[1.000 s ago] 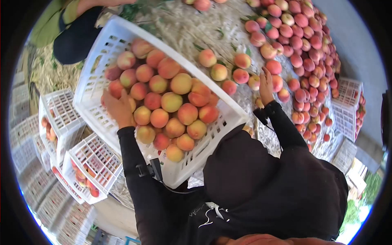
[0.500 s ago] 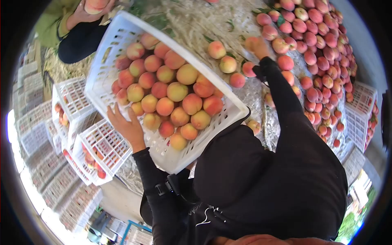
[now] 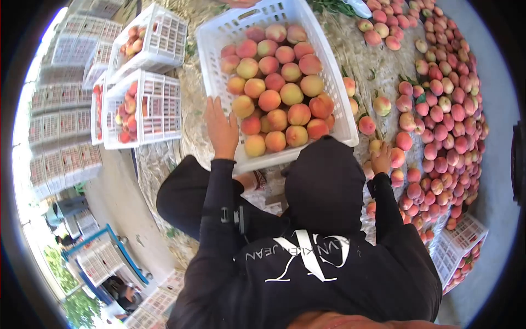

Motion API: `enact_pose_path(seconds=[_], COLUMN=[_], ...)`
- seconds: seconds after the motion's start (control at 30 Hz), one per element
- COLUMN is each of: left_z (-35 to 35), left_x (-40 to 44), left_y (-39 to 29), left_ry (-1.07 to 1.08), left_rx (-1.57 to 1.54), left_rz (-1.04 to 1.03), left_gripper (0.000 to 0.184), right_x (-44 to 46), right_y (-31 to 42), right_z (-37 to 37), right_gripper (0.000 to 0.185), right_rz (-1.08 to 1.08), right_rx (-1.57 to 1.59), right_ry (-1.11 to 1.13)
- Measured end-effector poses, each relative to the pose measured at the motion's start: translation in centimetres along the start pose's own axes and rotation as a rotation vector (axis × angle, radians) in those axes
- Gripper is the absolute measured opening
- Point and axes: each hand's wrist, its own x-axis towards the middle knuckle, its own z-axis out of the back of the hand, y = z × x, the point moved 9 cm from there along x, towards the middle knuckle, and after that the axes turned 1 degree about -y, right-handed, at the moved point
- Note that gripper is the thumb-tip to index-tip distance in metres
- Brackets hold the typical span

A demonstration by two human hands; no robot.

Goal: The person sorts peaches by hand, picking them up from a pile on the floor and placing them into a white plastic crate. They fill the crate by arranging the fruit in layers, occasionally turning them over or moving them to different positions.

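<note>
A white crate stands in front of me, its bottom covered with several layers of red and yellow peaches. My left hand rests on the crate's left rim near the front corner, fingers apart, holding nothing. Right of the crate, my right hand is down among loose peaches on the ground sheet, its fingers curled beside a peach. Whether those fingers grip a fruit is hidden. A large heap of peaches spreads along the right.
White crates of peaches stand at the left, with stacked crates behind them. Another crate is at the lower right. Part of another person's hand shows at the crate's far edge. More peaches lie at the top right.
The view has turned, so the crate now looks nearly upright. My left hand has moved from the peaches to the rim. My right hand has moved nearer, beside the crate's near right corner.
</note>
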Motion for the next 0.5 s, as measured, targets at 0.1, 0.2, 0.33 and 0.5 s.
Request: enact_pose_path(seconds=[0.1,0.2,0.33,0.5], left_z=[0.2,-0.3,-3.2,-9.1], left_x=[-0.4,-1.2,-0.8,-2.0], left_y=[-1.0,-3.4,-5.5,-8.5], left_ry=[-0.025,0.022,0.025,0.683], left_rx=[0.228,0.339,0.051,0.001], left_rz=[-0.076,-0.213,-0.426,-0.582], left_gripper=[0.058,0.049,0.032,0.026], right_x=[0.0,-1.2,-4.7,-7.1], right_y=[-0.7,-0.5,-3.6,-3.3], right_z=[1.7,2.9,-1.6,-0.9], right_gripper=[0.060,0.058,0.052,0.050], right_rz=[0.085,0.153,0.198,0.228], right_rx=[0.180,0.352,0.371,0.376], right_ry=[-0.071,-0.063,0.005,0.146])
